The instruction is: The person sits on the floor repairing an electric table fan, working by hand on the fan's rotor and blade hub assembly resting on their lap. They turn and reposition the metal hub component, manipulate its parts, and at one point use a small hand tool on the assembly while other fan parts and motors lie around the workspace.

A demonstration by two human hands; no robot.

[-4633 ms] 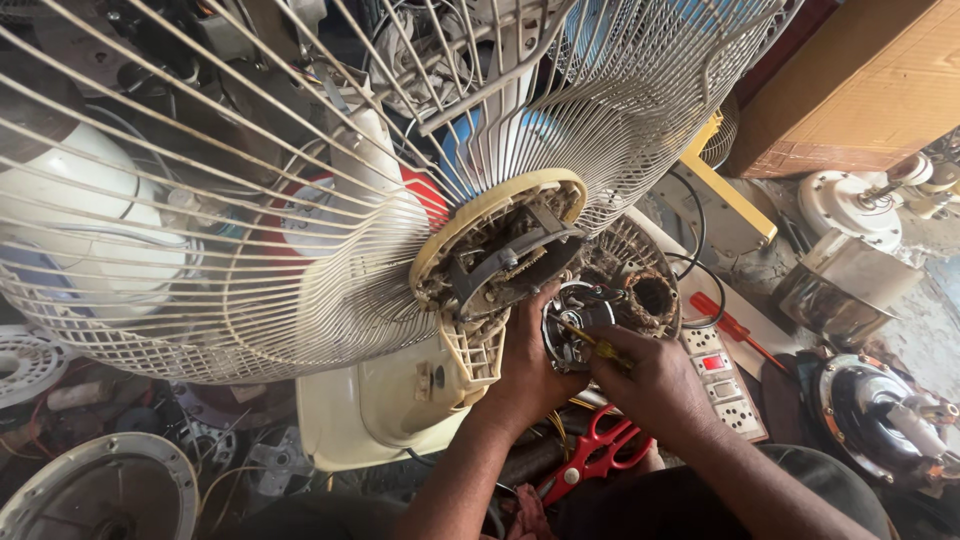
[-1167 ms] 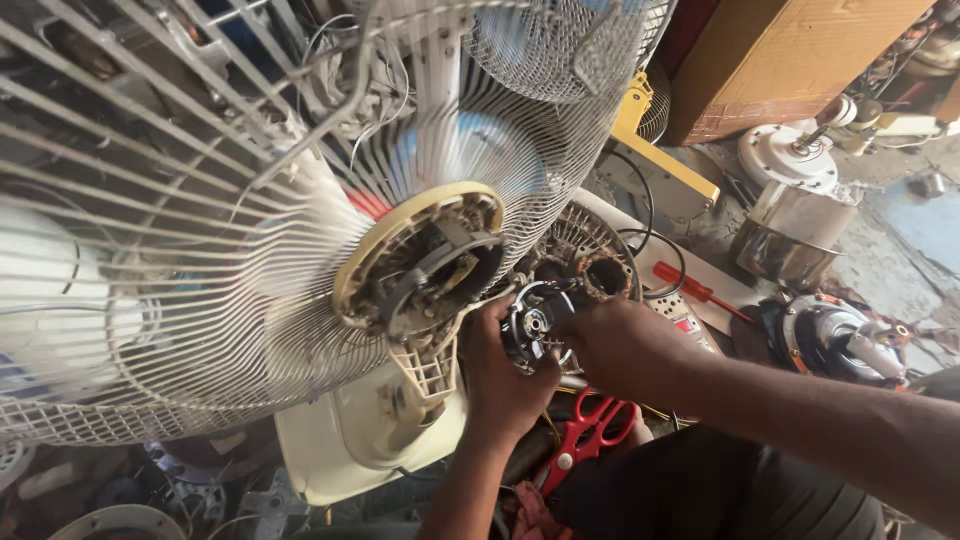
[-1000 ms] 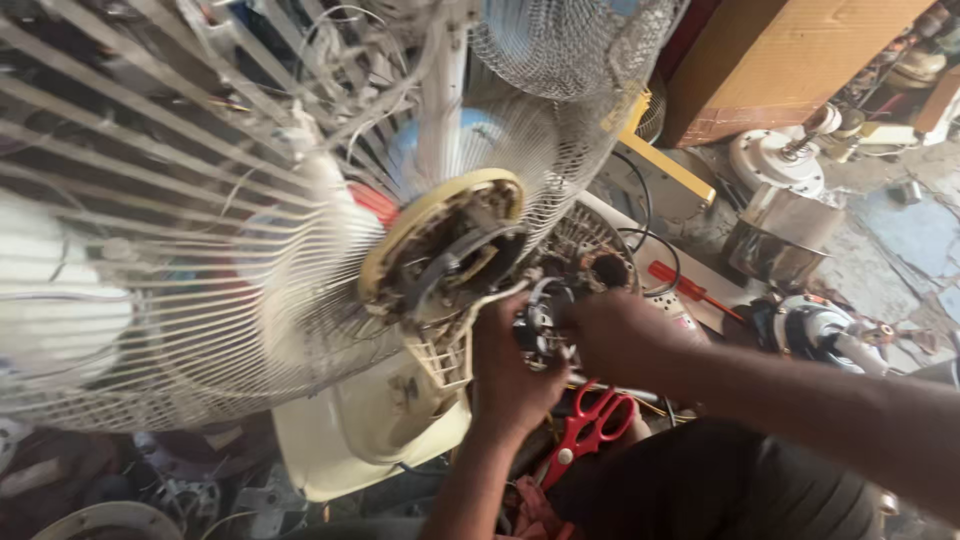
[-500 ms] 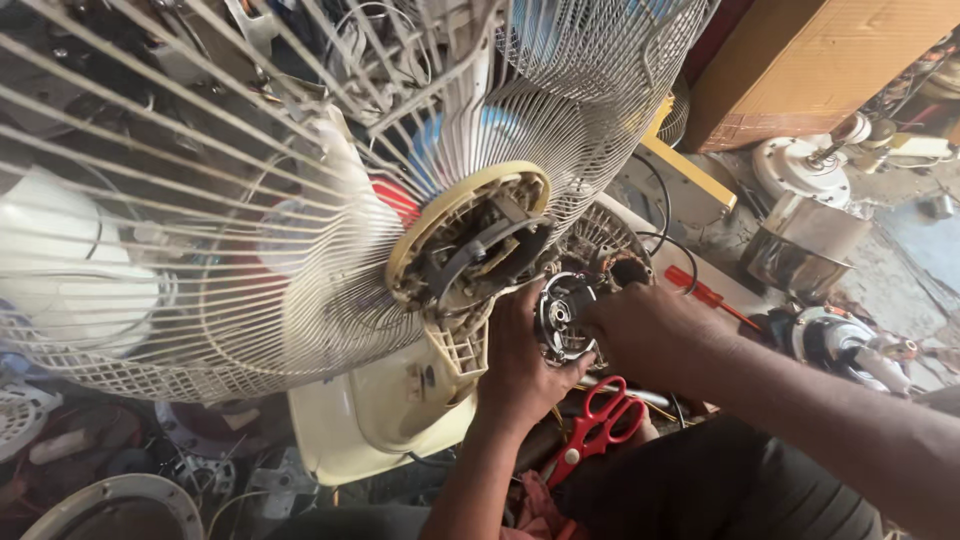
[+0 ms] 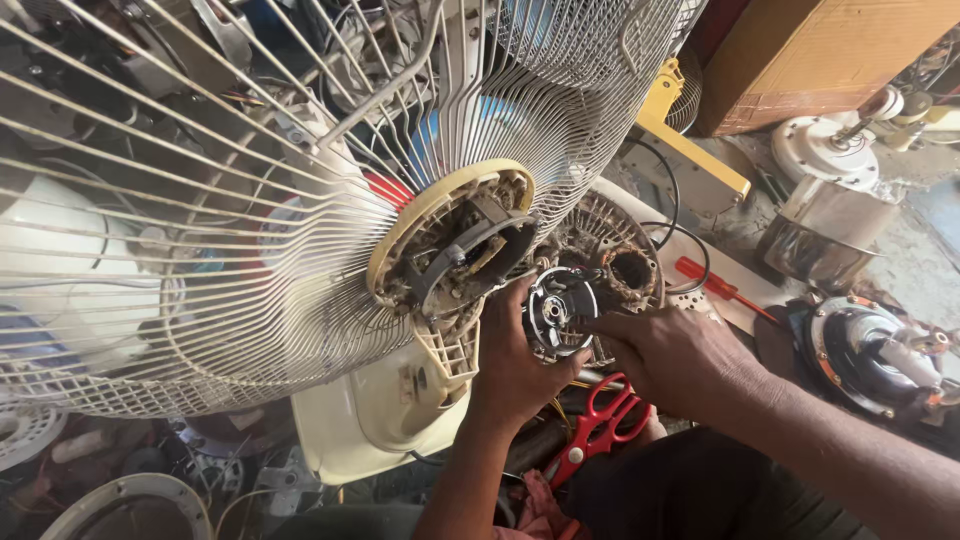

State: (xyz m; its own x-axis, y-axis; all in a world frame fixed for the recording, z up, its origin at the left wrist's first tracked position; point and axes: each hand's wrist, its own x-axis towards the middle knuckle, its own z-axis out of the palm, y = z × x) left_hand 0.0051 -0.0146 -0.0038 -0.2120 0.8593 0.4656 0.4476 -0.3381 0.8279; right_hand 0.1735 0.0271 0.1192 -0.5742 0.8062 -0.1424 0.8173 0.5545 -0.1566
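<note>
Both hands, left hand (image 5: 515, 360) and right hand (image 5: 670, 355), clasp motor cover (image 5: 558, 310).

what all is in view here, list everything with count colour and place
fan guard: one, cream wire, fills the left and centre
hub: one, yellowed, at the guard's centre
motor cap: one, shiny metal, between both hands
winding: one, brown and dusty, just behind the cap
scissors: one pair, red handles, below the hands
screwdriver: one, red handle, right of the winding
fan base: one, cream, under the hub
box: one, brown, top right
motors: at least two, grey metal, right edge
left hand: one, holds the cap from below
right hand: one, fingers on the cap's right side
</note>
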